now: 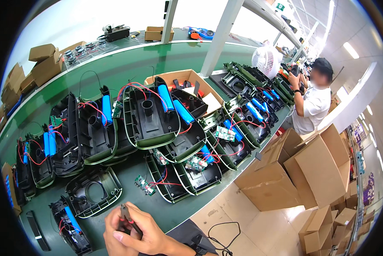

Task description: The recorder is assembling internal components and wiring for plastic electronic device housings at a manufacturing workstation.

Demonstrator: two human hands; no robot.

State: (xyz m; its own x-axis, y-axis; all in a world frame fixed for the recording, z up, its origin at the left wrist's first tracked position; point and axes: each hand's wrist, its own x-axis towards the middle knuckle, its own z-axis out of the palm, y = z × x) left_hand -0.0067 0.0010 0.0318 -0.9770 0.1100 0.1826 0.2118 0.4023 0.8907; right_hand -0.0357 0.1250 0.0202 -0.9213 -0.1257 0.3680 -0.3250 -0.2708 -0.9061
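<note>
Small cutting pliers held by both hands, fingers clenched on handles; judged light, rigid, best gripped at handles.

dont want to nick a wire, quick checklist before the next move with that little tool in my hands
1. Tool gripped: ok, both the left hand and right hand close around the small hand tool.
2. Tool tip open or shut: cannot tell, fingers cover it.
3. Nearest work in reach: ok, a loose green circuit board with red wires lies just ahead.
4. Empty housing beside it: ok, no battery inside.
5. Bench space ahead of hands: ok.
</note>
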